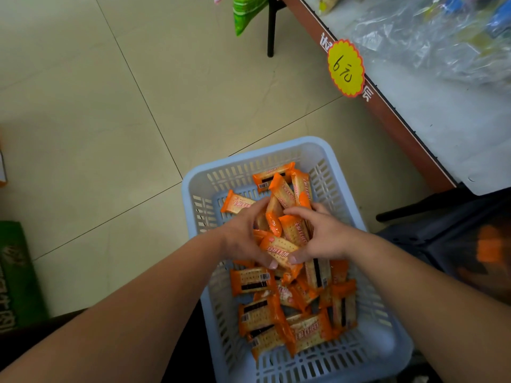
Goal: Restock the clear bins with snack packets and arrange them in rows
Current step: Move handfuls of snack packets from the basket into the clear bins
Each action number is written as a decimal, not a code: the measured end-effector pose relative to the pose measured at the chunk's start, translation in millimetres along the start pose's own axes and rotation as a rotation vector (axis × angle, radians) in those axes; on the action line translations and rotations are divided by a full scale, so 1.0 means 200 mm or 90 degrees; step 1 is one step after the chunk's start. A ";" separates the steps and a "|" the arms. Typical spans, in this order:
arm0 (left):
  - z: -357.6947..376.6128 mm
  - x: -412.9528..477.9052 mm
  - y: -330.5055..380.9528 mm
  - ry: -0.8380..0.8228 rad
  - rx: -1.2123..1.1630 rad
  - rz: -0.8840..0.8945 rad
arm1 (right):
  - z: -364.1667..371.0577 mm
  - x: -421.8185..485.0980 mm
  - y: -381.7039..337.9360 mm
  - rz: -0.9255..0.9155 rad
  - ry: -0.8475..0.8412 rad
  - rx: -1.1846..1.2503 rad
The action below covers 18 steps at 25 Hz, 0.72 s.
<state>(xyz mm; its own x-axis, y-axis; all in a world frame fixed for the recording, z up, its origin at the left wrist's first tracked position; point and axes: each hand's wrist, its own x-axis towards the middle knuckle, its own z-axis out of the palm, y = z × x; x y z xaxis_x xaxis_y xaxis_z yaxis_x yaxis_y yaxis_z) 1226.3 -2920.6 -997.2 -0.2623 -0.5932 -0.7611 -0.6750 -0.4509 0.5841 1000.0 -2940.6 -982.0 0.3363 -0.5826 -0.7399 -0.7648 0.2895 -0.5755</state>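
While both bare forearms reach in from the lower corners and meet over the basket (343, 172), I see the left hand (240, 233) and right hand (326, 236) cupped toward each other, palms inward, with a bunch (284, 230) of snack packs squeezed between them. The fingers of both hands curl round the far side of the bunch and the two thumbs press its near side, tips almost touching. The bunch stands roughly on end over the middle of the basket, its upper ends fanning out past the fingertips. I cannot tell whether it is lifted clear of the pile. More packets (265, 313) lie loose and crisscrossed on the basket's bottom, mostly in the near half.

The packets are slim oblongs in glossy film, orange at the crimped ends, with a clear middle showing pale dotted crackers. The basket is pale blue plastic, rectangular with rounded corners, its walls and base cut with slots. It sits on a floor (110, 106) of large, smooth beige tiles. To the right runs a shelf (409, 139) with a brown edge, a scalloped yellow tag (345, 67) on it, and crinkled clear plastic (409, 42) on top.
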 end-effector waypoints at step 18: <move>0.14 -0.05 -0.01 0.215 0.412 0.287 | 0.08 -0.07 0.13 -0.032 0.226 0.112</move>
<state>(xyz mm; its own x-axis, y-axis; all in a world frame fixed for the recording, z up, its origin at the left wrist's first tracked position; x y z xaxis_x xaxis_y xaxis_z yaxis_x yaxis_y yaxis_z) 1211.8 -2894.8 -999.3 -0.4502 -0.8373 -0.3103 -0.8431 0.2841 0.4566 984.6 -2912.3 -992.9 0.1356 -0.8169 -0.5605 -0.6357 0.3622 -0.6817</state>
